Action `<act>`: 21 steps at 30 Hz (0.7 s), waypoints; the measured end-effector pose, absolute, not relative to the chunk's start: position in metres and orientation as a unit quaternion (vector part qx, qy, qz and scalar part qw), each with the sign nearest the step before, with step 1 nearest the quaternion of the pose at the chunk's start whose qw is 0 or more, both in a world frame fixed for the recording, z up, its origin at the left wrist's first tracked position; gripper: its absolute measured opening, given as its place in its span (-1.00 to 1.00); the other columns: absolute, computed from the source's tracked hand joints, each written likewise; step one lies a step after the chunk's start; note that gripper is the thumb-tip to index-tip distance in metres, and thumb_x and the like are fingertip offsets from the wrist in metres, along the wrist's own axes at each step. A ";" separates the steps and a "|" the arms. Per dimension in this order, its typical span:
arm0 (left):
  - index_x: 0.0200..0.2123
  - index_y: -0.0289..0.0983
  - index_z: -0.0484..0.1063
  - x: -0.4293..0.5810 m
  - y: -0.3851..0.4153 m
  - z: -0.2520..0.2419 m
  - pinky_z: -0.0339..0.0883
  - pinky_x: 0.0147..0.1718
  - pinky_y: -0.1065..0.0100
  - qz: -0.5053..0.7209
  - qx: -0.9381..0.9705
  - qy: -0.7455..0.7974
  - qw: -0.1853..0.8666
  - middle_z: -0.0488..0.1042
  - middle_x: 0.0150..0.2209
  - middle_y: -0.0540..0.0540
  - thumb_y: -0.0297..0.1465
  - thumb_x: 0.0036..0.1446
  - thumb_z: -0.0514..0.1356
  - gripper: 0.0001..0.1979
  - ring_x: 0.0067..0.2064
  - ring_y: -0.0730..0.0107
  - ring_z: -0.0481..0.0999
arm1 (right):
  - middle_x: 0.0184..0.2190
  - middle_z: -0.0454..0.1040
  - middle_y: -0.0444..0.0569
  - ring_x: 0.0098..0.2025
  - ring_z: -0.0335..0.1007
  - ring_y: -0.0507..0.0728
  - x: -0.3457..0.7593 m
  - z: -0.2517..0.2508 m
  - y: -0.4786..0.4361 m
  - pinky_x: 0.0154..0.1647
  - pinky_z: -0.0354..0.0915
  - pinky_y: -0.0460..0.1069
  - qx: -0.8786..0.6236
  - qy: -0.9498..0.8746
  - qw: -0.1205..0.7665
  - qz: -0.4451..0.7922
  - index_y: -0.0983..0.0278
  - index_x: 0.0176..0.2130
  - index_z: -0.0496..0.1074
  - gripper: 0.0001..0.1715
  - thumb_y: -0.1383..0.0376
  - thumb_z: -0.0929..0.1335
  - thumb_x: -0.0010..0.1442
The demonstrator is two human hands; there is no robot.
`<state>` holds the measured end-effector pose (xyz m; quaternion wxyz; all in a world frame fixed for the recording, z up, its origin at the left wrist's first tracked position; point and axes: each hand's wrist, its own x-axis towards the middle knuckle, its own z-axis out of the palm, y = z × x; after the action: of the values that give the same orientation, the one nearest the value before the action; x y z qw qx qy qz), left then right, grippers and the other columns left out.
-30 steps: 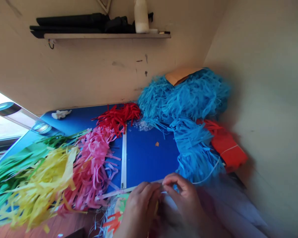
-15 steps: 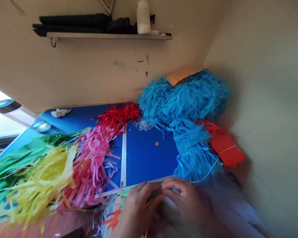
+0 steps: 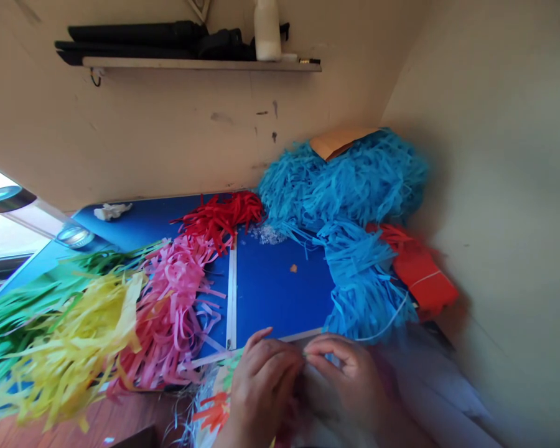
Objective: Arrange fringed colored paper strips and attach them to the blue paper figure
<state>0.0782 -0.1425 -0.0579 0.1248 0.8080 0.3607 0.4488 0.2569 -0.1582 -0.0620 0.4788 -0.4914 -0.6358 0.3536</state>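
Note:
My left hand (image 3: pixel 266 386) is at the bottom middle, its fingers curled together and one finger raised at the top. My right hand (image 3: pixel 343 373) is just beside it, thumb and index finger pinched where the two hands meet. What they grip is too small and blurred to make out. A thin white string (image 3: pixel 389 325) curves from near my right hand over blue paper fringe (image 3: pixel 359 267). Beneath my hands lies blurred pale material, with orange paper strips (image 3: pixel 212 412) beside my left wrist.
A blue table (image 3: pixel 280 292) bears pink (image 3: pixel 177 274), yellow (image 3: pixel 88 336), green (image 3: pixel 32 305) and red (image 3: pixel 228 214) fringes. Behind are a large blue fringe heap (image 3: pixel 345 180) and a brown envelope (image 3: pixel 340 142). A folded red bundle (image 3: pixel 424 274) lies right; a shelf (image 3: pixel 200 64) hangs above.
My left hand has turned so that its back shows more, and one finger now sticks up. The dark gap between its thumb and fingers is hidden. My right hand keeps its pinch.

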 end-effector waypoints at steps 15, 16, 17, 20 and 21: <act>-0.29 -0.19 0.38 0.082 -0.149 -0.068 0.30 0.06 0.23 0.427 0.805 0.393 0.125 0.56 -0.37 0.07 -0.54 0.19 0.19 -0.88 -0.31 0.47 0.56 | -0.36 0.59 -0.12 -0.31 0.53 0.03 0.251 -0.068 -0.163 -0.23 0.40 -0.15 -0.475 -0.678 0.485 0.283 0.20 -0.29 0.53 -0.88 0.39 0.38 0.24; -0.32 -0.20 0.36 0.084 -0.149 -0.070 0.33 0.04 0.25 0.427 0.800 0.403 0.122 0.55 -0.39 0.07 -0.54 0.19 0.17 -0.88 -0.32 0.47 0.56 | -0.36 0.59 -0.12 -0.31 0.53 0.04 0.249 -0.068 -0.163 -0.23 0.40 -0.14 -0.471 -0.688 0.486 0.262 0.20 -0.29 0.52 -0.88 0.39 0.37 0.25; -0.35 -0.20 0.35 0.086 -0.150 -0.071 0.36 0.01 0.26 0.425 0.798 0.412 0.113 0.55 -0.40 0.06 -0.53 0.19 0.15 -0.88 -0.34 0.47 0.56 | -0.36 0.59 -0.11 -0.31 0.52 0.04 0.247 -0.067 -0.164 -0.22 0.39 -0.12 -0.466 -0.701 0.487 0.235 0.21 -0.28 0.51 -0.88 0.39 0.36 0.26; -0.36 -0.19 0.36 0.090 -0.150 -0.073 0.44 -0.07 0.33 0.431 0.801 0.411 0.065 0.56 -0.44 0.05 -0.52 0.22 0.09 -0.86 -0.38 0.45 0.58 | -0.35 0.59 -0.09 -0.29 0.51 0.06 0.243 -0.064 -0.169 -0.16 0.37 -0.07 -0.448 -0.733 0.489 0.156 0.22 -0.25 0.48 -0.86 0.41 0.32 0.30; -0.35 -0.19 0.38 0.089 -0.150 -0.075 0.46 -0.10 0.36 0.434 0.806 0.400 0.056 0.57 -0.44 0.04 -0.50 0.23 0.07 -0.85 -0.39 0.44 0.60 | -0.34 0.58 -0.09 -0.28 0.50 0.06 0.245 -0.064 -0.172 -0.14 0.36 -0.07 -0.443 -0.736 0.490 0.147 0.22 -0.23 0.48 -0.85 0.42 0.32 0.30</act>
<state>0.0885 -0.1504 -0.0745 0.0555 0.8057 0.3996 0.4336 0.2446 -0.1721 -0.0643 0.4900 -0.4435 -0.7360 0.1470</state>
